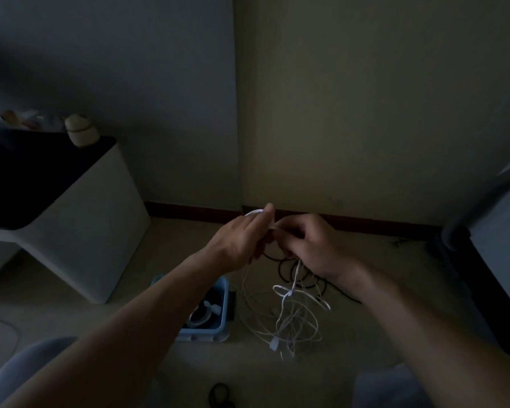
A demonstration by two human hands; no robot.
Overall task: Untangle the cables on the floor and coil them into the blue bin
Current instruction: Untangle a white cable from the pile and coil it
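Fingers (268,214) of the left hand (238,243) and right hand (310,246) pinch the tangled white cable (292,317) near the blue bin (225,303).

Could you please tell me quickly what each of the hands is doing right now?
Left hand: closed, holding the white cable.
Right hand: closed, holding the same white cable.

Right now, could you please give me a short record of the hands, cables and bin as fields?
left hand: pinches the white cable
right hand: grips the same cable beside the left hand
white cable: tangled, loops hanging below both hands
black cable: on the floor behind the white loops
blue bin: on the floor below the left forearm, some coiled items inside
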